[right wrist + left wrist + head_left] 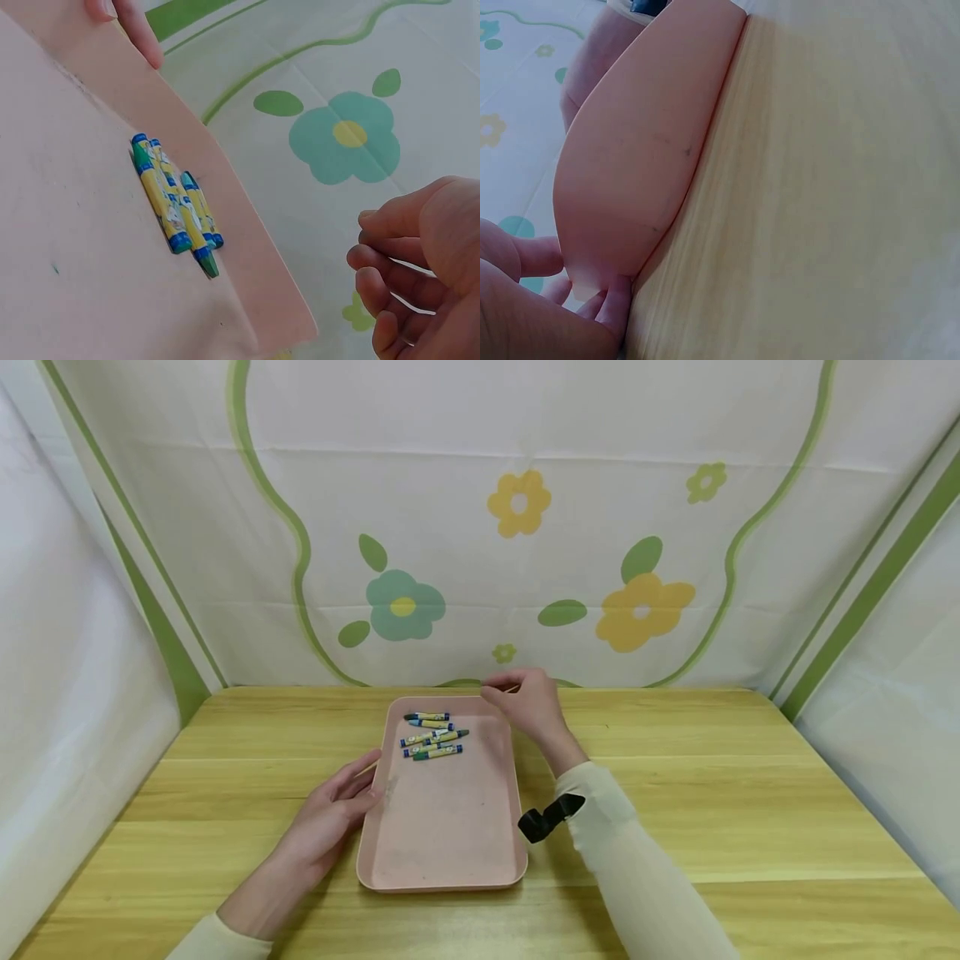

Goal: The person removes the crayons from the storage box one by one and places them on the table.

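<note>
A pink rectangular tray [442,831] lies on the table in the head view, with several short crayons [444,752] in yellow-and-blue wrappers grouped at its far left. My left hand [326,822] holds the tray's left side, thumb at the rim; the left wrist view shows its fingers [616,304] lower against the tray's outer wall [630,165]. Over the far right corner is my right hand [532,706], with loosely curled fingers. In the right wrist view, the thumb and finger tips come close together with nothing visible between them, apart from the crayons [161,199].
The wooden table [697,793] extends on both sides of the tray. A white cloth [465,527] printed with flowers hangs behind it, and white panels stand at left and right. A black strapped device [551,818] sits on the right wrist.
</note>
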The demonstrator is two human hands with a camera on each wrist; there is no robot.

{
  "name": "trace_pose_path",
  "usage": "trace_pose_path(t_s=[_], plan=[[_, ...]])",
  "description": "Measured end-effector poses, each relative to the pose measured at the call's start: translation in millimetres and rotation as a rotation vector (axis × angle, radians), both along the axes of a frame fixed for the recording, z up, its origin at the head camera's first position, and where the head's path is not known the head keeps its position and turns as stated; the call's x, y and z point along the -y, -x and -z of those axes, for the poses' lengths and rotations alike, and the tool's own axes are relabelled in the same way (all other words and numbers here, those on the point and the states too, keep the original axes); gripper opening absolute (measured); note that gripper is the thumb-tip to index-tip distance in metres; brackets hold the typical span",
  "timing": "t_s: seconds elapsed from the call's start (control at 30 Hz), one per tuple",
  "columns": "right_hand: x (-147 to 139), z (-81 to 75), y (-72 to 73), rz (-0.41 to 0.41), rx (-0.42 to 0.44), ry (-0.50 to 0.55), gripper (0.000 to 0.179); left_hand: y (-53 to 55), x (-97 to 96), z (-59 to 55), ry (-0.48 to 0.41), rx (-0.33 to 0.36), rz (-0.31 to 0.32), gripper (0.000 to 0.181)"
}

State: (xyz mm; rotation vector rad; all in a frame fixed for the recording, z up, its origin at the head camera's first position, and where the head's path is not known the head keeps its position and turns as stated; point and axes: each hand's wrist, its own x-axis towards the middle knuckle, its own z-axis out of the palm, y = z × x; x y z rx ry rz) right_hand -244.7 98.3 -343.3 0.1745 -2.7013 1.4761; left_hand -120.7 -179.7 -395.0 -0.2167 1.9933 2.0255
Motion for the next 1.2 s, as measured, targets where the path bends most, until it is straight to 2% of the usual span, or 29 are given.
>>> trace_pose_path(t_s=[0.23, 0.53, 0.83, 1.0, 1.1, 1.2], plan=[[16.6, 4.9, -1.2, -0.040, 0.021, 0.010, 0.023, 0.2, 0.4, 0.5, 0.006, -0.003, 0.003, 0.064], [34.4, 16.6, -1.1, -0.079, -0.020, 0.037, 0.018, 0.1, 0.5, 1.6, 0.004, -0.006, 0.006, 0.064], [53.3, 20.0, -2.8, -0.087, 0.022, 0.046, 0.015, -0.7, 1.8, 0.4, 0.018, -0.004, -0.001, 0.064], [65.8, 18.7, -9.4, -0.069, 0.013, -0.050, 0.016, -0.7, 2.7, 0.0, 0.021, 0.000, 0.007, 0.064], [72.6, 19.0, -14.0, -0.063, 0.052, -0.056, 0.017, -0.8, 2.7, -0.1, 0.020, -0.003, 0.013, 0.064], [77.1, 20.4, -16.7, -0.086, 0.101, 0.025, 0.017, -0.7, 2.5, 0.2, 0.016, -0.008, 0.019, 0.064]])
